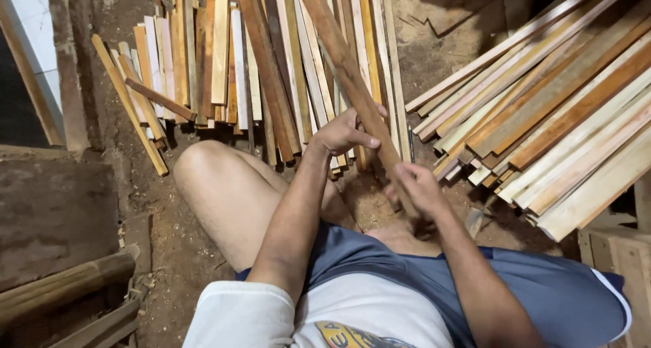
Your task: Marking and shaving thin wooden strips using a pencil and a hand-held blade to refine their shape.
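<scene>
A long brown wooden slat (342, 63) runs from the top of the view down toward my lap. My left hand (344, 132) grips it about midway, fingers wrapped round its edge. My right hand (417, 189) is closed on its lower end, just above my lap. I am sitting on the ground with my bare left knee (217, 178) raised, wearing blue shorts and a white shirt.
A row of wooden slats (224, 56) lies on the dirt floor ahead of me. A larger stack of long slats (556, 111) fans out at the right. Thick dark timbers (61, 287) lie at the lower left. Sawdust covers the ground.
</scene>
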